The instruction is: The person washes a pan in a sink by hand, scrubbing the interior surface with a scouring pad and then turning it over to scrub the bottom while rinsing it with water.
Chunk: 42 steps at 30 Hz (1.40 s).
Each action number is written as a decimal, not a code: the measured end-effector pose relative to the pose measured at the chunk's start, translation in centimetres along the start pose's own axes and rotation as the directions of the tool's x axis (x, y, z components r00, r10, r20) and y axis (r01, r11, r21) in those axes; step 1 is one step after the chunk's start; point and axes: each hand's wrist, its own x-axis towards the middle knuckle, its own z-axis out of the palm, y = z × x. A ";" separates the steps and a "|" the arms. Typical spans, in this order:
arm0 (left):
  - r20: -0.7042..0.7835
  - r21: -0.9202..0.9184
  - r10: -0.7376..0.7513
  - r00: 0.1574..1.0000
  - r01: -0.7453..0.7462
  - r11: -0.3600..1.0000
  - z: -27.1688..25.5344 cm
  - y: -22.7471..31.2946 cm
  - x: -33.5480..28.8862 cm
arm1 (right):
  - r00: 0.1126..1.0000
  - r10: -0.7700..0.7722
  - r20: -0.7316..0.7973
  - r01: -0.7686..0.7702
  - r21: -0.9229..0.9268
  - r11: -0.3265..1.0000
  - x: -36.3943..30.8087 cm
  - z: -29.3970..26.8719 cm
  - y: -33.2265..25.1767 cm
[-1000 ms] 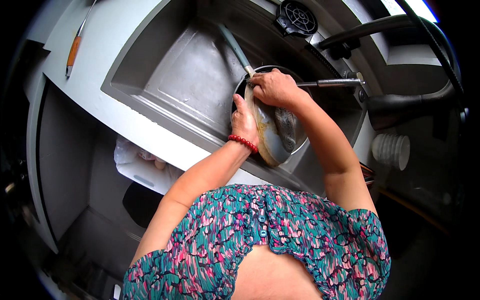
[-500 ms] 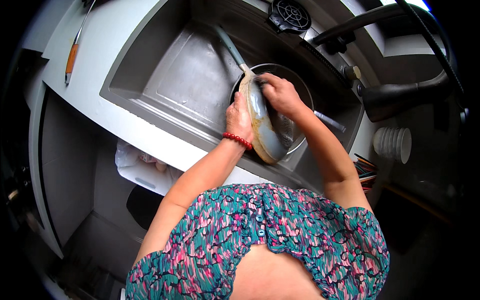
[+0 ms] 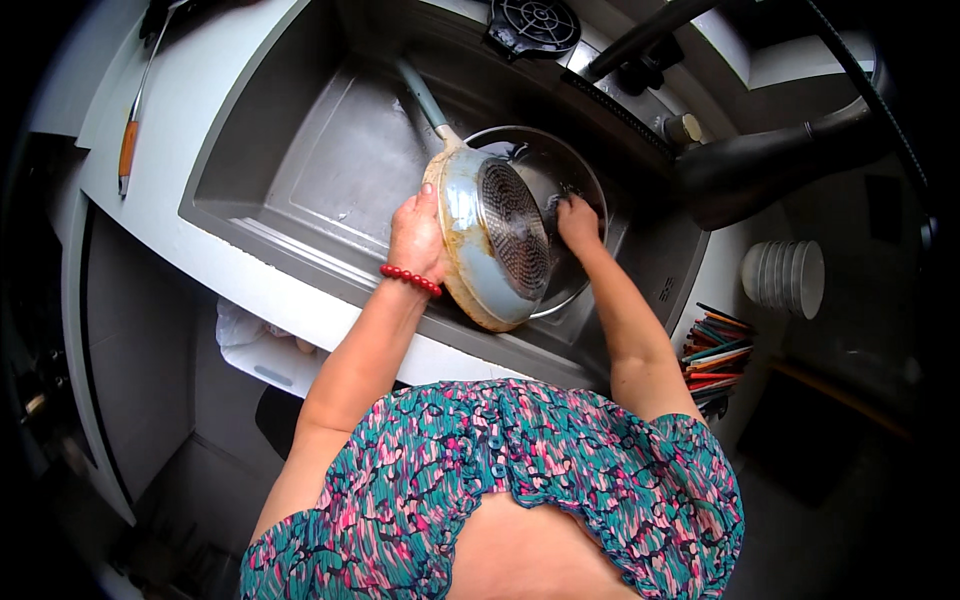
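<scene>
Left hand (image 3: 418, 235) w/ red bead bracelet (image 3: 410, 281) on its wrist was closed round the rim of a pale blue frying pan (image 3: 492, 240), fingers curled over the edge, holding it tilted on its side w/ the underside and its round metal base disc facing up. Right hand (image 3: 577, 221) was just beside the pan, on the far side of its rim, fingers bent and pressed down inside a round metal bowl (image 3: 570, 175); couldn't tell if it gripped anything, as the fingertips were hidden by the pan. Pan sat in the right part of the grey sink (image 3: 300, 170), lower rim resting against the bowl, handle (image 3: 424, 96) pointing away toward the sink's back wall. Pan rim showed brown stains. Behind the pan, a black round strainer (image 3: 533, 22) lay on the sink's back ledge, and a black faucet (image 3: 770, 160) arched to the pan's right. Further right of the pan, a stack of white dishes (image 3: 785, 277) and a bunch of coloured chopsticks (image 3: 715, 350) sat on the counter. Well left of the pan, an orange-handled tool (image 3: 130, 145) lay on the counter (image 3: 170, 190).
</scene>
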 end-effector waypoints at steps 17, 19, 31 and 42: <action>0.321 -0.212 -0.055 0.945 0.129 0.969 -0.5 0.1 -0.5 | 0.915 -0.241 0.323 -0.121 0.790 0.600 -4.8 -10.2 -8.0; 0.272 -0.134 -0.026 0.962 0.064 0.989 0.6 -0.2 -1.2 | 0.818 -0.560 0.129 0.411 0.551 0.726 -7.1 -11.1 -11.1; 0.000 0.017 -0.076 0.997 0.076 0.997 -1.4 -1.0 1.1 | 0.669 -0.742 0.043 0.741 0.042 0.670 -12.6 -7.0 -15.5; -0.009 0.072 -0.120 0.993 0.121 0.990 -1.3 -1.2 1.9 | 0.698 -0.715 -0.047 0.716 0.030 0.697 -12.1 -5.3 -14.0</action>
